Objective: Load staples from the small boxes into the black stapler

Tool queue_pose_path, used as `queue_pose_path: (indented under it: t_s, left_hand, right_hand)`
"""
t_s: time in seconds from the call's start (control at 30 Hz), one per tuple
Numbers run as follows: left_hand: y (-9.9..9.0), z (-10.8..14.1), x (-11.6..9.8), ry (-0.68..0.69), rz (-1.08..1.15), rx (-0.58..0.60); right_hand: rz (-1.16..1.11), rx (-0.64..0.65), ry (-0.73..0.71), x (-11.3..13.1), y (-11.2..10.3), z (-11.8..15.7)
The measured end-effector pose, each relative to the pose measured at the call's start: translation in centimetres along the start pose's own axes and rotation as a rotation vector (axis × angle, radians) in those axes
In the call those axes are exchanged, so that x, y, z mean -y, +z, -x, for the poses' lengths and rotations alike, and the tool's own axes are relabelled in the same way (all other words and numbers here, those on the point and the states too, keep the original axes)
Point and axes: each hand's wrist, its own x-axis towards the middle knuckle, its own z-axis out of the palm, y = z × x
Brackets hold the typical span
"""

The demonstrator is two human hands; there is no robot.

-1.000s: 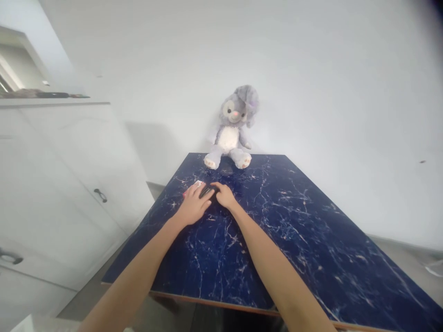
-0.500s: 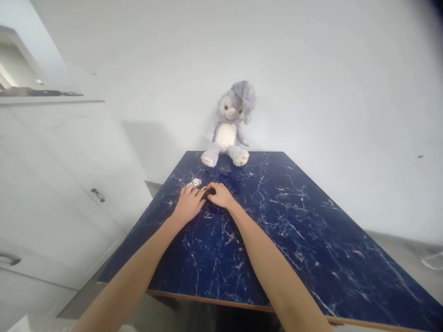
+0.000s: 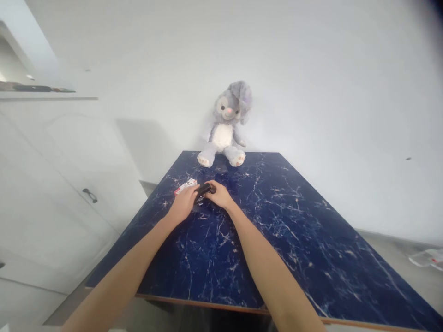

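Near the middle of the blue marbled table (image 3: 277, 230), my left hand (image 3: 183, 201) and my right hand (image 3: 218, 194) meet at a small black object (image 3: 202, 189). Both hands are closed on it, the left from its left side and the right from its right end. Something clear and shiny shows just below the black object, too small to make out. A white and red box (image 3: 186, 186) lies just beyond my left hand's fingers.
A grey plush toy (image 3: 223, 133) sits at the table's far edge against the wall. White cabinets (image 3: 62, 184) with dark handles stand on the left. A clear plastic item (image 3: 427, 259) is on the floor at the right.
The black object shows more fully between my hands, and my left hand has shifted left and back. More of the white and red box is visible. The whole view has shifted slightly.
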Motion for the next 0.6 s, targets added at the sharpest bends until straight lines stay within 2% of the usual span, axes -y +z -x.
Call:
queue_pose_path:
  t_s: [0.07, 0.23, 0.33, 0.5, 0.6]
  left_hand:
    - [-0.5, -0.2, 0.3, -0.013, -0.003, -0.023]
    - [-1.7, -0.1, 1.5, -0.074, -0.254, 0.029]
    - [-1.8, 0.3, 2.4, -0.105, -0.348, 0.085]
    - [-1.6, 0.7, 2.7, -0.069, -0.452, 0.155]
    - [-1.4, 0.8, 2.6, -0.046, -0.476, 0.168]
  right_hand:
    - [-0.022, 0.042, 0.063, -0.2, -0.1, -0.2]
    - [0.008, -0.096, 0.141, -1.0, 0.3, -0.6]
    - [0.021, -0.131, 0.185, -1.4, 0.4, -0.7]
    - [0.130, -0.076, 0.135, -1.6, 0.1, -0.6]
    - [0.080, -0.023, 0.134, -1.9, -0.5, -0.5]
